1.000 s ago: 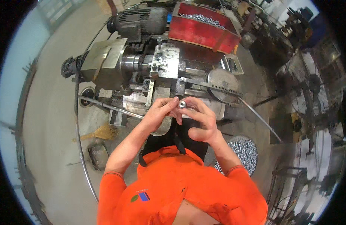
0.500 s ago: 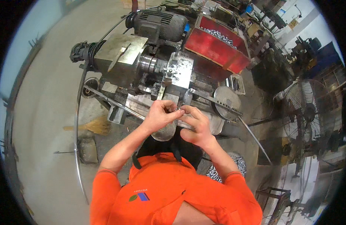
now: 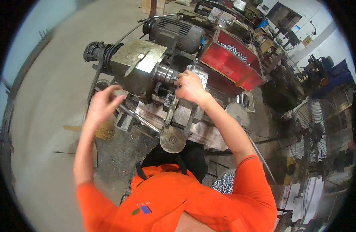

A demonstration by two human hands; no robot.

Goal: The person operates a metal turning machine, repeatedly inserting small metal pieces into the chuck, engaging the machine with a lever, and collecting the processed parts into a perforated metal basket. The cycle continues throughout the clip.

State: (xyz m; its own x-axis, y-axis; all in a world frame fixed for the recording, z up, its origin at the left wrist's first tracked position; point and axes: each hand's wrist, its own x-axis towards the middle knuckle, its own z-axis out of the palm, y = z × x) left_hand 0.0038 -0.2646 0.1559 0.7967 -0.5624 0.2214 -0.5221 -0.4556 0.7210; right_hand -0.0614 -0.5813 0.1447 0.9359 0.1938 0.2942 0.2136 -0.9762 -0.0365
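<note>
My right hand (image 3: 190, 86) reaches to the front of the lathe's spindle chuck (image 3: 166, 75), its fingers closed together there. Whatever they pinch is hidden behind the fingers. Beyond that hand, part of the metal tool block (image 3: 203, 77) shows. On the left, my left hand (image 3: 101, 103) is held by the corner of the machine, thumb and fingers apart, slightly blurred. I see nothing in it. Close to its fingertips slopes a long metal bar (image 3: 141, 119). A round disc-shaped handwheel (image 3: 173, 140) sits low in front, between my arms.
Behind the spindle stand a grey motor (image 3: 177, 34) and a red bin (image 3: 230, 63) with small metal parts. More such parts fill a container (image 3: 223, 183) by my right side. A large fan (image 3: 311, 131) stands at right; a straw broom (image 3: 105, 130) lies at left.
My hands, together before over a small metal piece, have parted. The right went forward to the chuck, the left out to the left. The view has shifted a little.
</note>
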